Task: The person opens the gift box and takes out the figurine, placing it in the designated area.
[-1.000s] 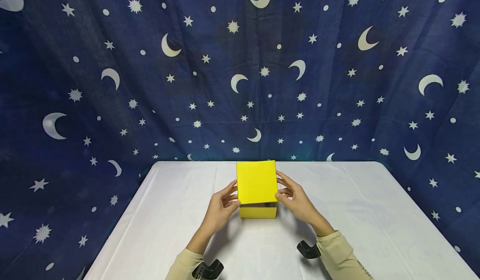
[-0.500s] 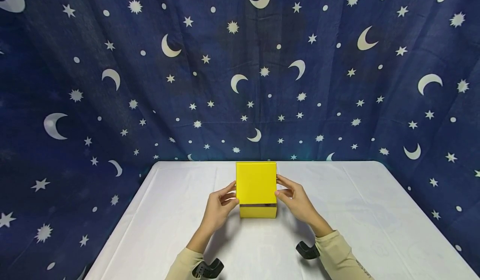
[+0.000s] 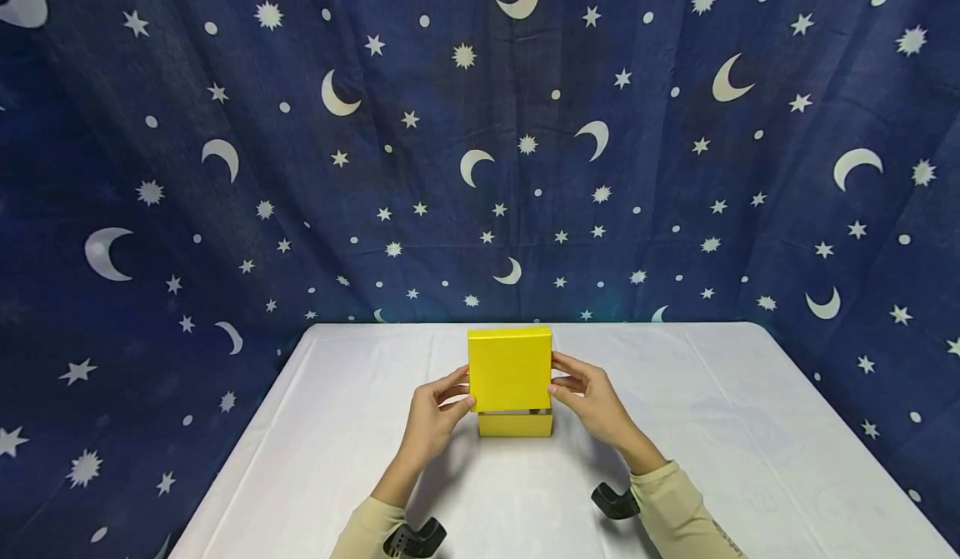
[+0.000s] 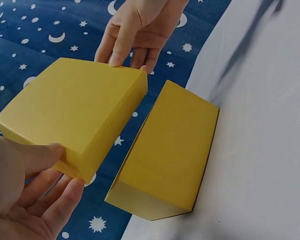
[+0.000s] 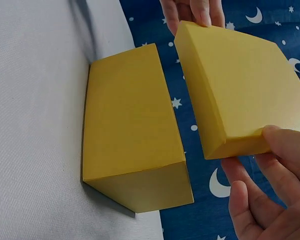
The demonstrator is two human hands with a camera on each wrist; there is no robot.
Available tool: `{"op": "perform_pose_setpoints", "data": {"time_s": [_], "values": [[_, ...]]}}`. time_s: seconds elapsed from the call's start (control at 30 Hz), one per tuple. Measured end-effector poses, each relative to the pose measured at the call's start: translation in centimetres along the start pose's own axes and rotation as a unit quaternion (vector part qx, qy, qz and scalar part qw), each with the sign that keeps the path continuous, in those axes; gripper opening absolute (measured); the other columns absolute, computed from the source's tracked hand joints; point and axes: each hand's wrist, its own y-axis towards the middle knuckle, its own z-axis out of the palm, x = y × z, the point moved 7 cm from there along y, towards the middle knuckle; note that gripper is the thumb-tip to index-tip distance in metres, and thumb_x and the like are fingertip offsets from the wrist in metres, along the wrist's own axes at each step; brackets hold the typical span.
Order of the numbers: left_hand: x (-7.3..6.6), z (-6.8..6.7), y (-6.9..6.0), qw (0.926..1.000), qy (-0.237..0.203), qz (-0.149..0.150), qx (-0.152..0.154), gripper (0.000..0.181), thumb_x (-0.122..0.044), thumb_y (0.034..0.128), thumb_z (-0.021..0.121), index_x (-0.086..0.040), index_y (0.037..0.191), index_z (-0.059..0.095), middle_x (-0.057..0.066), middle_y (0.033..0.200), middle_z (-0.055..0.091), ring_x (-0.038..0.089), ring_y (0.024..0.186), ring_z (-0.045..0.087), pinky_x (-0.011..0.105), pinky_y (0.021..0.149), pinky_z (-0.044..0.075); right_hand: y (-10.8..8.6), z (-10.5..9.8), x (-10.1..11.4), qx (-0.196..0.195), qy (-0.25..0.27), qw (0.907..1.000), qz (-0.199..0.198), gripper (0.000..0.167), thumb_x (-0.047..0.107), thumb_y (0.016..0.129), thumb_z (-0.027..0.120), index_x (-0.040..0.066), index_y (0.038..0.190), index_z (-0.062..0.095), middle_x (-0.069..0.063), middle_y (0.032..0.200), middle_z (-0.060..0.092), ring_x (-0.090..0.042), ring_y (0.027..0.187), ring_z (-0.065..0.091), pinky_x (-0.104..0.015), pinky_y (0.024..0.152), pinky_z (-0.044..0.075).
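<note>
A square yellow box lid (image 3: 510,373) is held up over a yellow box base (image 3: 515,425) standing on the table. The lid tilts with its top face toward me, and a narrow gap separates it from the base. My left hand (image 3: 435,417) grips the lid's left side, thumb on the near corner and fingers along the edge. At the opposite side, my right hand (image 3: 596,405) holds it the same way. Both wrist views show the lid (image 4: 74,105) apart from the base (image 5: 124,115). The base's inside is mostly hidden behind the lid.
A white cloth covers the table (image 3: 360,409). Beyond its far edge hangs a dark blue curtain (image 3: 420,176) with moons and stars. Black wrist devices (image 3: 617,501) sit beside both sleeves.
The lid has tipped, so a band along its far edge now shows, and it has shifted slightly left. Both hands keep their hold on it; the base has stayed put.
</note>
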Motion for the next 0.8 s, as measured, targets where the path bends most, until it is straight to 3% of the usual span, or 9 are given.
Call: {"op": "perform_pose_setpoints", "data": {"time_s": [0.23,0.43,0.8], "values": [[-0.2,0.1,-0.2,0.9991,0.036,0.021,0.003,0.048,0.005,0.0874,0.073,0.003,0.135,0.063,0.021,0.121,0.072,0.031,0.107,0.072,0.028,0.086,0.063,-0.1,0.0,-0.1,-0.012,0.008,0.9999,-0.001,0.054,0.002,0.095,0.066,-0.008,0.145,0.048,-0.028,0.139,0.058,-0.038,0.114,0.068,-0.03,0.096,0.06],[-0.8,-0.1,-0.4,0.9969,0.057,0.052,-0.017,0.045,0.004,0.0862,0.075,0.002,0.13,0.066,0.019,0.112,0.072,0.035,0.102,0.072,0.029,0.086,0.063,-0.2,-0.2,0.3,-0.034,0.003,0.9992,-0.023,0.047,0.0,0.094,0.067,-0.013,0.138,0.054,-0.025,0.119,0.065,-0.024,0.106,0.071,-0.024,0.092,0.06],[-1.8,-0.2,-0.6,0.9864,0.132,0.088,-0.041,0.042,-0.003,0.0895,0.074,0.0,0.13,0.067,0.005,0.089,0.068,0.012,0.084,0.068,0.024,0.08,0.062,0.0,-0.3,1.0,-0.056,-0.041,0.9973,-0.025,0.036,0.003,0.094,0.068,-0.01,0.128,0.064,-0.013,0.104,0.07,-0.026,0.101,0.071,-0.04,0.095,0.06]]}}
